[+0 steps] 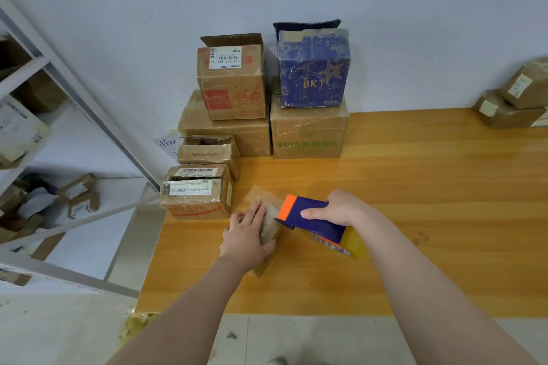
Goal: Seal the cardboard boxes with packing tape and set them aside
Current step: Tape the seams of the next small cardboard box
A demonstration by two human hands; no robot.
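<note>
Taping now: the flat left hand (247, 234) presses the small brown cardboard box (271, 227). The right hand (341, 207) grips the blue-and-orange plastic tape dispenser (314, 216) (next, probably, tear the tape).

- A wooden surface (415, 187) stretched from the centre to 3 o'clock.
- A white wall (385, 9) rose at 12 o'clock.
- A metal shelf (115, 136) stood at 9 o'clock.
- A handwritten note (166, 145) sat at 10 o'clock.
- Crumpled yellow plastic (133, 326) lay on the floor (59, 329) at 7 o'clock.
</note>
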